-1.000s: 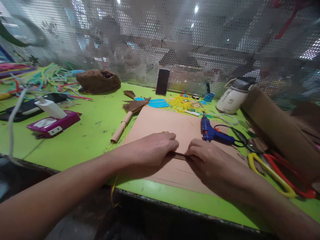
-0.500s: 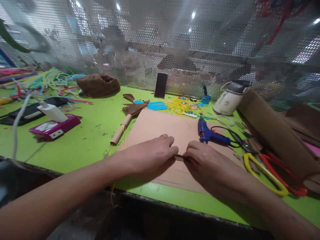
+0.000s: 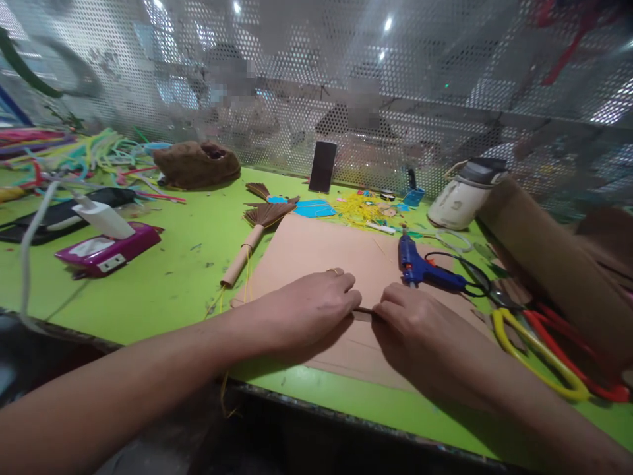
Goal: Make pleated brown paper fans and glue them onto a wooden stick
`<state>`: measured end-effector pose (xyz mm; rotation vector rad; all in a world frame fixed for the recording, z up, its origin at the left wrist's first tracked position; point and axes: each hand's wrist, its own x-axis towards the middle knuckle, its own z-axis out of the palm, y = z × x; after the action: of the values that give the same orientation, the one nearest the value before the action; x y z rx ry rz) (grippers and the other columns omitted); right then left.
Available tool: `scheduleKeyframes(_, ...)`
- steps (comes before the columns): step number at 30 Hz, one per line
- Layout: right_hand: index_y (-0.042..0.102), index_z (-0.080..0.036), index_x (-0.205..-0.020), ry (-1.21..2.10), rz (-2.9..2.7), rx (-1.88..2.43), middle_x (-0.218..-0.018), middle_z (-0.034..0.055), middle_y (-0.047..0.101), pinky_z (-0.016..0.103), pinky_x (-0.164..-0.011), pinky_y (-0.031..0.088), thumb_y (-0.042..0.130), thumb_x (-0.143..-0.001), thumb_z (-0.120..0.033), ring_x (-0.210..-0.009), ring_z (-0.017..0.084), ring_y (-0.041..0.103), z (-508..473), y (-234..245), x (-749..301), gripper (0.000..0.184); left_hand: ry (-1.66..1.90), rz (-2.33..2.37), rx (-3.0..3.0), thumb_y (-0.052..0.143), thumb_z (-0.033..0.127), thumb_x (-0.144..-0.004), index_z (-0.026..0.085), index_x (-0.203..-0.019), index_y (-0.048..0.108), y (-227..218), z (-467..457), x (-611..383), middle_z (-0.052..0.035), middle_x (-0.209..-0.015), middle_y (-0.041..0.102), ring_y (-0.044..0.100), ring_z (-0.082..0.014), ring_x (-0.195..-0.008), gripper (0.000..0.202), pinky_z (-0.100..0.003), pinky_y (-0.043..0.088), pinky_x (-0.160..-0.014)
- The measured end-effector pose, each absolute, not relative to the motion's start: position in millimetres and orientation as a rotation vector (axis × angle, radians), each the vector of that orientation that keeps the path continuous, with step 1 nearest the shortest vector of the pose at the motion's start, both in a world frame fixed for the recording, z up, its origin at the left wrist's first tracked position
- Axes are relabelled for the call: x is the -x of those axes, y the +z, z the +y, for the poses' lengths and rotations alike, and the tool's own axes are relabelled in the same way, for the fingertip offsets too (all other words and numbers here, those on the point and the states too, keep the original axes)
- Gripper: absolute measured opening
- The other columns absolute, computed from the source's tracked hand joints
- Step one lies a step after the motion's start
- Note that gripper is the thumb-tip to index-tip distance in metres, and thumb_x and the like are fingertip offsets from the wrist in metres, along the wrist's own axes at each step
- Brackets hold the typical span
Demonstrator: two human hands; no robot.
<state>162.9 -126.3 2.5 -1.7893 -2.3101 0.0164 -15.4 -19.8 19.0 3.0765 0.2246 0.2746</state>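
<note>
Brown strip: a narrow, dark-brown, folded-looking strip, probably paper or card (image 3: 364, 310), spans the small gap between both hands, over the near part of the large tan rectangular paper sheet (image 3: 326, 247) on the bright-green desk (image 3: 182, 290).
Left hand: the left hand (image 3: 316, 303) has its fingers drawn close together, pinching the strip's left part; the exact fingertip contact is hidden.
Right hand: the right hand (image 3: 415, 320) mirrors it, fingers narrow on the strip's right part.
Finished-looking pieces: beyond the left forearm, the pleated dark-brown fan (image 3: 270, 212) meets the upper end of the slim tan paper tube (image 3: 242, 257), with yellow string at the tube's lower end; these seem already made up.
Unfinished: the strip appears to be mid-shaping, joined to nothing visible; the blue plastic glue gun (image 3: 430, 274) lies unheld on the sheet's right side. How much work remains cannot be told.
Change from one second ago: the strip then showed a broader brown face and a longer exposed stretch; now just a thin dark line shows, the hands nearer each other. The glue gun and fan piece lie as before.
</note>
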Motion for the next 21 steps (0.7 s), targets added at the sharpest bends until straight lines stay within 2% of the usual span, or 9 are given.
scheduleKeyframes(5, 0.053, -0.017, -0.072, -0.02, -2.333, 1.744, -0.073, 0.005, 0.049, 0.032, -0.057, 0.033, 0.042, -0.085, -0.006, -0.062, 0.015, 0.043, -125, 0, -164, 0.02, 0.272, 0.239, -3.046, 0.042, 0.012, -0.087, 0.015, -0.081, 0.052, 22, -21, 17, -0.0063, -0.083, 0.052, 0.047, -0.0193, -0.077, 0.012, -0.032, 0.037, -0.071)
scheduleKeyframes(12, 0.054, -0.016, -0.076, -0.233, -2.439, 1.669, -0.075, 0.0062, 0.05, 0.033, -0.06, 0.033, 0.045, -0.082, -0.005, -0.066, 0.018, 0.042, -124, -9, -161, 0.015, 0.277, 0.151, -3.098, 0.04, 0.014, -0.088, 0.016, -0.081, 0.052, 22, -26, 18, -0.007, -0.083, 0.051, 0.047, -0.0202, -0.078, 0.014, -0.033, 0.037, -0.072)
scheduleKeyframes(16, 0.051, -0.016, -0.075, -0.129, -2.357, 1.693, -0.076, 0.0052, 0.048, 0.032, -0.062, 0.035, 0.045, -0.083, -0.005, -0.07, 0.017, 0.044, -127, -7, -164, 0.015, 0.294, 0.197, -3.035, 0.041, 0.015, -0.088, 0.015, -0.083, 0.055, 25, -25, 19, -0.0073, -0.085, 0.054, 0.049, -0.0191, -0.079, 0.015, -0.032, 0.039, -0.072)
scheduleKeyframes(19, 0.049, -0.017, -0.075, -0.063, -2.255, 1.722, -0.078, 0.0051, 0.048, 0.03, -0.06, 0.035, 0.043, -0.085, -0.006, -0.069, 0.016, 0.044, -129, 1, -164, 0.016, 0.388, 0.424, -2.757, 0.043, 0.016, -0.086, 0.017, -0.097, 0.059, 30, -12, 20, -0.007, -0.095, 0.059, 0.054, -0.0177, -0.084, 0.019, -0.03, 0.043, -0.073)
scheduleKeyframes(21, 0.048, -0.017, -0.073, -0.059, -2.213, 1.726, -0.078, 0.005, 0.047, 0.029, -0.059, 0.034, 0.042, -0.084, -0.006, -0.067, 0.015, 0.044, -130, 4, -162, 0.017, 0.402, 0.497, -2.509, 0.043, 0.011, -0.079, 0.017, -0.11, 0.057, 35, 1, 19, -0.006, -0.1, 0.063, 0.057, -0.0161, -0.087, 0.034, -0.028, 0.045, -0.074)
